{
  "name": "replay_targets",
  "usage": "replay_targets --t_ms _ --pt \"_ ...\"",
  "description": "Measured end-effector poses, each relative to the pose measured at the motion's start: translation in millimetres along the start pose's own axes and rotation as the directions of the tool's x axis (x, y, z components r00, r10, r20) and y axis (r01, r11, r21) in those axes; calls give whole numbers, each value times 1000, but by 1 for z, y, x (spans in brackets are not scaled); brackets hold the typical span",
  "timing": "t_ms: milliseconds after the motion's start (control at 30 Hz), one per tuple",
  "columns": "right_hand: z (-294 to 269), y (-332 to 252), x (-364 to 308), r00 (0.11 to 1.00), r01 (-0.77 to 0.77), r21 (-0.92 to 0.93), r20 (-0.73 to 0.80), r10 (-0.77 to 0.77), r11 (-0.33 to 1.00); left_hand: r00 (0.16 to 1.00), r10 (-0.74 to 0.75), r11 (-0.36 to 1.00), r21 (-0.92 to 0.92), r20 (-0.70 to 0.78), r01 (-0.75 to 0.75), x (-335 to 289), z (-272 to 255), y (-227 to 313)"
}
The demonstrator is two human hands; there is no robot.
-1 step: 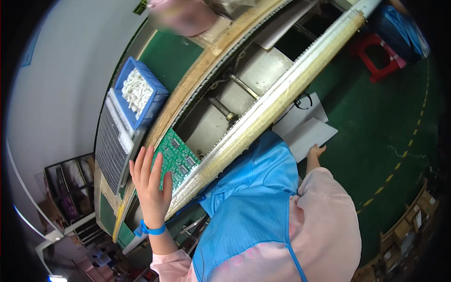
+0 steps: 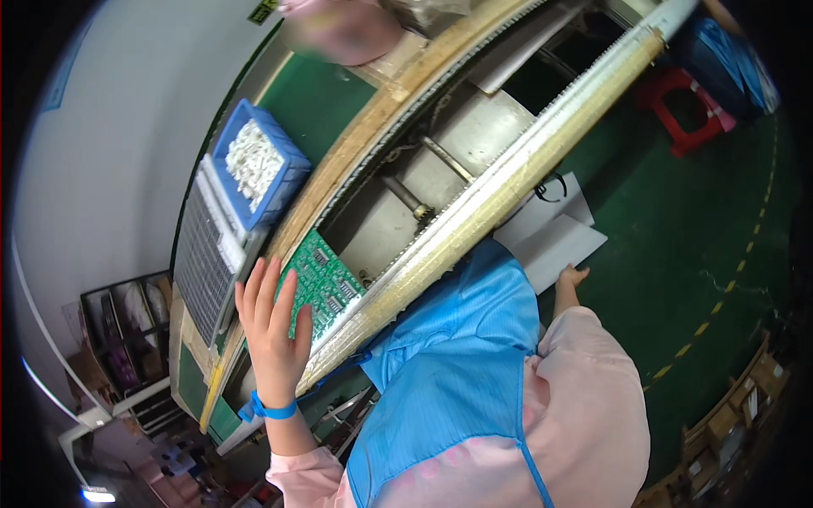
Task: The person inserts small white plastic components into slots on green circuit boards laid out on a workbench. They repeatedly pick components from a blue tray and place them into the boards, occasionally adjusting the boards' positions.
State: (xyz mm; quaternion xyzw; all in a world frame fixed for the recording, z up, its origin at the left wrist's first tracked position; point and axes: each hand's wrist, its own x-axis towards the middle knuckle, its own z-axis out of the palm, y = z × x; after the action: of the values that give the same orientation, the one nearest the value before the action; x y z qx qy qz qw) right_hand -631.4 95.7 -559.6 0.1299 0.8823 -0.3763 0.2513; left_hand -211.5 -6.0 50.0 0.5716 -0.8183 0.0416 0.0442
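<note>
My left hand (image 2: pixel 275 343), with a blue wrist strap (image 2: pixel 273 410) on it, is raised over the near end of the conveyor line. Its fingers are stretched and slightly apart, with nothing in them. Just beyond it lies a green circuit board (image 2: pixel 320 284) with dark chips, between the line's two rails; the hand covers its left edge in this view. My right hand (image 2: pixel 572 276) is low at my right side, by the lower edge of white sheets (image 2: pixel 555 245). Its fingers look partly extended; whether it touches the sheets I cannot tell.
A blue bin (image 2: pixel 292 165) of small white parts stands beyond the line, next to a grey grid-like panel (image 2: pixel 203 262). The near rail (image 2: pixel 508 203) runs away to the upper right. A red stool (image 2: pixel 690 135) and another person sit farther along. Cardboard boxes (image 2: pixel 720 419) line the lower right.
The view has shifted slightly, so the line and bin appear a little to the right. Both hands keep their pose, and the circuit board stays between the rails.
</note>
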Motion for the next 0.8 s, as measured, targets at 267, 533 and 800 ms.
replay_targets --t_ms 267,533,800 --pt "-30 -93 -39 955 -165 177 -217 202 970 962 -220 956 -230 -162 180 63 18 -73" --pt "-88 -302 -126 673 707 565 -354 -649 425 938 -263 939 -164 226 303 163 83 -143" --pt "-108 -445 -382 110 508 854 -192 -975 -110 882 -338 898 -167 327 406 180 84 -122"
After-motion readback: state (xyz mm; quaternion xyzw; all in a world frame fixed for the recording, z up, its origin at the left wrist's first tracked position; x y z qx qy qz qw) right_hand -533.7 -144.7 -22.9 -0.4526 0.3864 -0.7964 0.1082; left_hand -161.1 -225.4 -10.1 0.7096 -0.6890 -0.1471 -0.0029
